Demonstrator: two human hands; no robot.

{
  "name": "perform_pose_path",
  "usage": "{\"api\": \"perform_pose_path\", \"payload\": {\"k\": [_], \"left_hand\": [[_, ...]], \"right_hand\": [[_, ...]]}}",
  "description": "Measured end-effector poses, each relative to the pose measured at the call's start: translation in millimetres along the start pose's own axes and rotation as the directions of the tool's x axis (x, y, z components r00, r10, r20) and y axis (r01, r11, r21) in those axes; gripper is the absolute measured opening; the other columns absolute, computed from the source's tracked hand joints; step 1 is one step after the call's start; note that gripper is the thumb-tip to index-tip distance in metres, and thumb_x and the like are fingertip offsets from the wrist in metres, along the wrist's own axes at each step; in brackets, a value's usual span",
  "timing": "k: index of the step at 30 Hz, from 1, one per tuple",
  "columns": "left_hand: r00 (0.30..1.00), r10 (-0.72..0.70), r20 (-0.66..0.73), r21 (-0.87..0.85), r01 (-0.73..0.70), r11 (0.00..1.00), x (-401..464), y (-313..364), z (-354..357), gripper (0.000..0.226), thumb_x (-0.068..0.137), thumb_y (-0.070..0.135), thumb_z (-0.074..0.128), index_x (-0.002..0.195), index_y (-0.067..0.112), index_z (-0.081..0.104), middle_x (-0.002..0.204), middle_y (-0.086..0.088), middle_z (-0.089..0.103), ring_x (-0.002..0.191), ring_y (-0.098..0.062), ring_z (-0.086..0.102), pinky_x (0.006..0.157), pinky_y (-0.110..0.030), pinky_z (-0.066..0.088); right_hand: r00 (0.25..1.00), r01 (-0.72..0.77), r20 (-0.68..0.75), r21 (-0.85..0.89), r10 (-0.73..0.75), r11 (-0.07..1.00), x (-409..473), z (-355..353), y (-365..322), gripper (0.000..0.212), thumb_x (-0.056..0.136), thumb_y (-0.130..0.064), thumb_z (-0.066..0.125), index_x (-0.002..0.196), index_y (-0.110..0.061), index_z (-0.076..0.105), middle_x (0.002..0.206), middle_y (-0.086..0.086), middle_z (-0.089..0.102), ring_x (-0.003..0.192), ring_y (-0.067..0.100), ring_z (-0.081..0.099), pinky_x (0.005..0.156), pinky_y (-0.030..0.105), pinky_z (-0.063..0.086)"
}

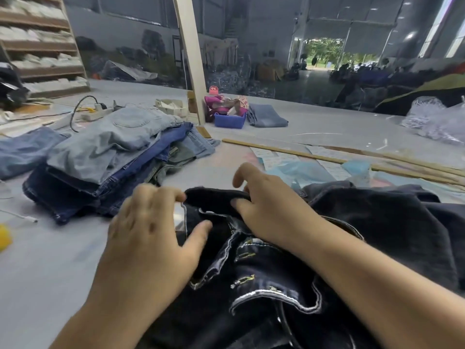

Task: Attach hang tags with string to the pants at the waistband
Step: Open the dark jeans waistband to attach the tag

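Both hands, left [151, 222] and right [261, 212], grip clamped on the dark pants' [276, 285] waistband [214, 197]

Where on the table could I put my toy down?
Bare table lies near you, left of the left hand and below the jeans stack. More bare table sits beyond the wooden stick, past the blue bin. Crowded: the dark pants and papers.

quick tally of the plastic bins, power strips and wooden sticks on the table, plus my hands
blue plastic bin: 1
white power strip: 1
long wooden sticks: 2 clear ones, the far end is blurry
hands: 2, left hand and right hand, both on the dark jeans
total: 6
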State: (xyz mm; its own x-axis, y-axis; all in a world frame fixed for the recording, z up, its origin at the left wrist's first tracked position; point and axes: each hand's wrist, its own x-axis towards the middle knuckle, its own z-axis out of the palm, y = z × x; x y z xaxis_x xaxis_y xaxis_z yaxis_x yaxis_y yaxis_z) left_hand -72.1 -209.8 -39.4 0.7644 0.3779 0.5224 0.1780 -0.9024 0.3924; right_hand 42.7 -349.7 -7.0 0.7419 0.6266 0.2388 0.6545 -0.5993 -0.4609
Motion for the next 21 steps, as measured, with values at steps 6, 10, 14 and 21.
{"api": "perform_pose_path", "payload": {"k": [6, 10, 14, 21], "left_hand": [[0.964, 0.025, 0.263, 0.021, -0.032, 0.999, 24.7, -9.8, 11.9, 0.021, 0.084, 0.042, 0.056, 0.101, 0.033, 0.065, 0.088, 0.011, 0.058, 0.095, -0.014, 0.057, 0.083, -0.033, 0.043], [0.962, -0.031, 0.272, -0.19, 0.085, 0.978, 19.2, -17.2, 20.9, 0.026, 0.084, 0.037, 0.064, 0.107, 0.046, 0.067, 0.089, 0.014, 0.061, 0.087, -0.001, 0.057, 0.078, -0.024, 0.045], [0.963, -0.037, 0.266, -0.424, 0.152, 0.893, 26.2, -15.2, 20.9, 0.017, 0.085, 0.038, 0.063, 0.083, 0.055, 0.068, 0.078, 0.02, 0.069, 0.076, 0.005, 0.062, 0.066, -0.019, 0.048], [0.986, -0.098, 0.137, -0.491, 0.154, 0.858, 36.7, -3.7, 42.4, 0.007, 0.083, 0.029, 0.072, 0.08, 0.032, 0.067, 0.065, 0.01, 0.058, 0.065, -0.002, 0.054, 0.059, -0.011, 0.04]], "right_hand": [[0.998, 0.046, -0.055, 0.027, -0.044, 0.999, -4.7, 1.8, 0.6, 0.035, 0.082, 0.004, 0.047, 0.091, -0.029, 0.048, 0.086, -0.004, 0.051, 0.074, 0.019, 0.052, 0.066, 0.038, 0.047], [0.998, 0.019, 0.055, 0.037, -0.021, 0.999, -1.6, 2.5, 0.9, 0.022, 0.084, -0.013, 0.052, 0.083, -0.028, 0.068, 0.099, -0.013, 0.055, 0.093, 0.01, 0.056, 0.087, 0.037, 0.048], [0.992, -0.006, 0.129, 0.071, -0.004, 0.997, -0.8, 2.9, 3.3, 0.044, 0.068, -0.069, 0.057, 0.094, -0.036, 0.067, 0.1, -0.022, 0.054, 0.089, -0.005, 0.055, 0.082, 0.023, 0.046], [0.998, -0.046, 0.037, 0.146, 0.041, 0.988, 4.7, 9.5, 10.7, 0.021, 0.091, -0.025, 0.065, 0.071, -0.017, 0.064, 0.079, -0.008, 0.058, 0.072, 0.002, 0.054, 0.069, 0.022, 0.042]]}}
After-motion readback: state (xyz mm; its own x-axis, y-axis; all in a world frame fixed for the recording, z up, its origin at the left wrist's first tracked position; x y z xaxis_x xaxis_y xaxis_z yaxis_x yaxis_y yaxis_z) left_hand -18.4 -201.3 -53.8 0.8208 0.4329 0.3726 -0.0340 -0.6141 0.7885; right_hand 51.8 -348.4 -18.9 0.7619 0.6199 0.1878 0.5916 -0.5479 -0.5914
